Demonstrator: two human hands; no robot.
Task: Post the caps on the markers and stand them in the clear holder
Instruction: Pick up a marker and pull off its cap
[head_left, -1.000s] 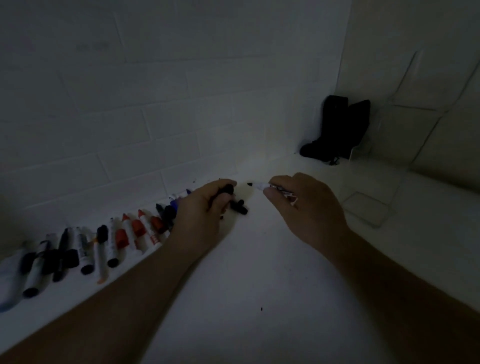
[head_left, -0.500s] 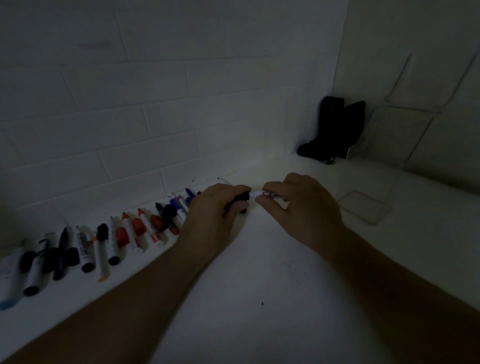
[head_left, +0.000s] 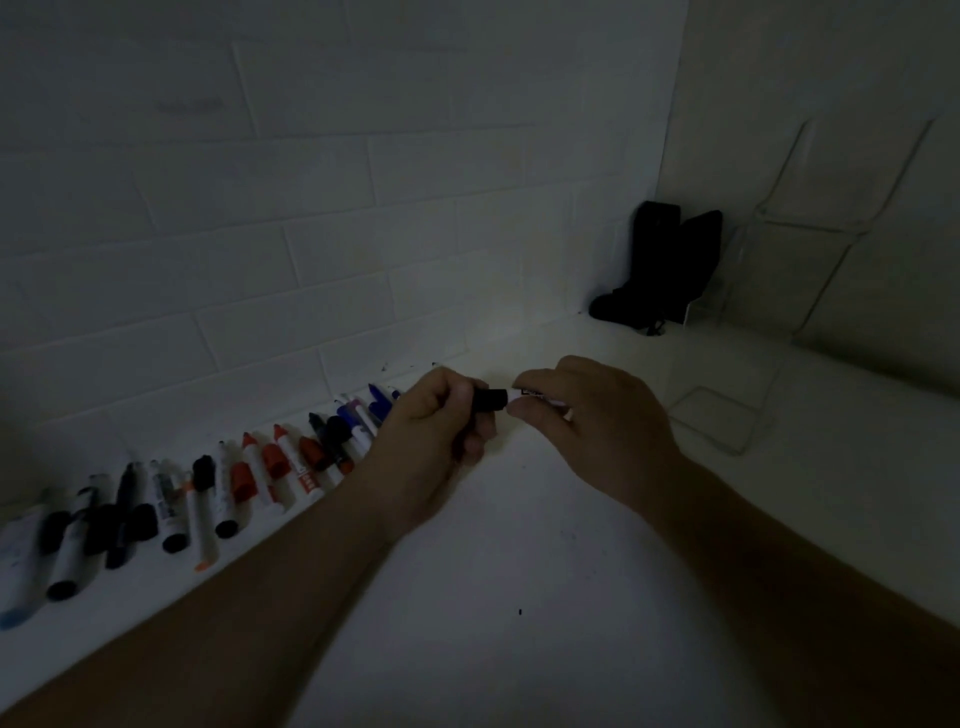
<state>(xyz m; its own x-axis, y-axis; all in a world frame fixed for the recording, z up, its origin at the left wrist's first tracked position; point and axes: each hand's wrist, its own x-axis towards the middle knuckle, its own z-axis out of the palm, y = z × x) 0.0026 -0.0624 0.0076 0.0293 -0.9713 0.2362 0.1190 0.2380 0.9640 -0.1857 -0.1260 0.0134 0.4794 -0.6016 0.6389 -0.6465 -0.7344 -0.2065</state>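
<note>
My left hand (head_left: 434, 439) grips a black cap (head_left: 491, 399) between thumb and fingers. My right hand (head_left: 592, 423) pinches a white marker (head_left: 535, 396), most of its barrel hidden in the palm. The cap sits on the marker's tip, both held just above the white table. A row of markers and loose caps (head_left: 249, 478), black, red and blue, lies along the wall to the left. The clear holder (head_left: 727, 415) stands at the right, a little beyond my right hand.
A white brick wall runs behind the table (head_left: 519, 597). A black object (head_left: 660, 270) leans in the far corner, beside a tall clear stand (head_left: 810, 223). The scene is dim.
My hands came together: the left lifted the black cap from the table and brought it onto the tip of the marker in my right hand.
</note>
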